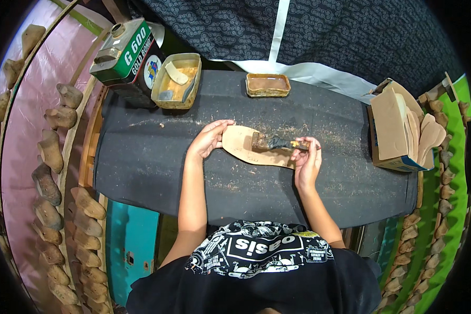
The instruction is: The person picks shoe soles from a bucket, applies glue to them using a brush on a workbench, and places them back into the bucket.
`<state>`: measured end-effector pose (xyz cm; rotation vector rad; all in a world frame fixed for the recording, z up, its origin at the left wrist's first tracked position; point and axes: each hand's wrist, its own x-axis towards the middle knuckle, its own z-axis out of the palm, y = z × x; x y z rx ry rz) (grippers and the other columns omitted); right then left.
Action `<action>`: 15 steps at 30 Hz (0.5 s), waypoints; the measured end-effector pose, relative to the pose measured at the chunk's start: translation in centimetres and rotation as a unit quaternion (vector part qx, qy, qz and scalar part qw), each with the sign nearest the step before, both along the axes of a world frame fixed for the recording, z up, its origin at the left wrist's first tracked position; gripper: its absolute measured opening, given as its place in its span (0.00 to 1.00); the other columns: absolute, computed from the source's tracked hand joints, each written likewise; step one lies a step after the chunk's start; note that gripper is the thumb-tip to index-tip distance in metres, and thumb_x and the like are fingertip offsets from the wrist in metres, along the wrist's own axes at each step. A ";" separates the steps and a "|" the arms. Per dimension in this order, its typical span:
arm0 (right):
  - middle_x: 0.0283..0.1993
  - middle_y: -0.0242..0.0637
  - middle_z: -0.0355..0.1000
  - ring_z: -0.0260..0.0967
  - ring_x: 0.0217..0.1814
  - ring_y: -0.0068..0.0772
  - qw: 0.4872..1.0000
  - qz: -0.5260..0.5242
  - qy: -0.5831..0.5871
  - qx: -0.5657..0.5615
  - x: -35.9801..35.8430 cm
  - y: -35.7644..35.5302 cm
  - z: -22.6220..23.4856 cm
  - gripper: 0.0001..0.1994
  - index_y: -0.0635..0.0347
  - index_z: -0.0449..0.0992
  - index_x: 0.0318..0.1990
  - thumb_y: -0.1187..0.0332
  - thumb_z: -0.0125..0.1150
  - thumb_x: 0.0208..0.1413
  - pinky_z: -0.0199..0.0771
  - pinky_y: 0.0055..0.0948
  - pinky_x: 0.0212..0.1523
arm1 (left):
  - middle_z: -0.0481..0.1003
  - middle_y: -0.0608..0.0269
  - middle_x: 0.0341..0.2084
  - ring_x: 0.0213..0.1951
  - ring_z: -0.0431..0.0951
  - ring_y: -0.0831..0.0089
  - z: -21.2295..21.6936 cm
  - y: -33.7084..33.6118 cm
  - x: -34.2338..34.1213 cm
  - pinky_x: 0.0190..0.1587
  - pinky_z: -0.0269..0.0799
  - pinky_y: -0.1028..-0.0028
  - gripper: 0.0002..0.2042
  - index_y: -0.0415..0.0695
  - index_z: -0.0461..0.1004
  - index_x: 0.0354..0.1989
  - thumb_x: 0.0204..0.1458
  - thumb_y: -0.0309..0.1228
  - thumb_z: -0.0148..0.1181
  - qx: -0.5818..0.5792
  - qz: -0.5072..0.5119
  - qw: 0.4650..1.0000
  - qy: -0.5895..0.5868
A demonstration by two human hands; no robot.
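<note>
A tan, sole-shaped insole [243, 142] lies flat on the dark work table [141, 162]. My left hand [209, 137] rests on its left end, fingers spread and pressing it down. My right hand [306, 159] grips the handle of a glue-caked brush [277, 142], whose bristles lie across the middle of the insole.
At the back stand a green can [125, 52], an open yellow tin of glue [179, 81] and a small rectangular tin [267, 85]. A cardboard box of insoles [400, 131] sits at the right. Several wooden shoe lasts [52, 152] line racks on both sides.
</note>
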<state>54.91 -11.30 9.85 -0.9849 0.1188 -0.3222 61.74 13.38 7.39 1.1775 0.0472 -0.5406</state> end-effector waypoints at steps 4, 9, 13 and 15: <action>0.35 0.43 0.64 0.62 0.22 0.23 1.000 0.007 -0.011 -0.001 -1.5 1.6 -0.8 0.09 0.61 0.59 0.38 0.65 0.38 0.56 0.68 0.21 0.23 | 0.70 0.63 0.34 0.35 0.72 0.77 -0.2 0.2 0.1 0.33 0.71 0.77 0.13 0.43 0.65 0.42 0.51 0.34 0.42 0.004 0.002 1.000 0.004; 0.38 0.43 0.63 0.62 0.25 0.24 0.999 0.042 -0.020 -0.026 -2.0 2.8 -1.1 0.09 0.59 0.59 0.38 0.65 0.37 0.56 0.68 0.22 0.25 | 0.70 0.64 0.34 0.34 0.72 0.78 -0.3 0.3 0.2 0.33 0.71 0.78 0.13 0.43 0.65 0.42 0.52 0.34 0.41 -0.010 0.001 1.000 0.010; 0.39 0.42 0.62 0.62 0.26 0.23 0.997 0.078 -0.023 -0.015 -2.0 3.3 -1.6 0.08 0.60 0.59 0.38 0.66 0.37 0.56 0.69 0.23 0.26 | 0.70 0.64 0.34 0.34 0.72 0.78 -0.2 0.2 0.2 0.32 0.70 0.78 0.13 0.43 0.65 0.43 0.52 0.34 0.40 -0.009 0.002 1.000 0.014; 0.39 0.42 0.61 0.62 0.26 0.23 0.996 0.086 -0.027 -0.020 -2.0 3.5 -1.7 0.08 0.60 0.59 0.38 0.66 0.37 0.56 0.69 0.23 0.26 | 0.70 0.64 0.34 0.34 0.72 0.78 -0.2 0.0 0.1 0.32 0.70 0.78 0.13 0.43 0.65 0.42 0.51 0.34 0.41 -0.001 0.007 1.000 0.002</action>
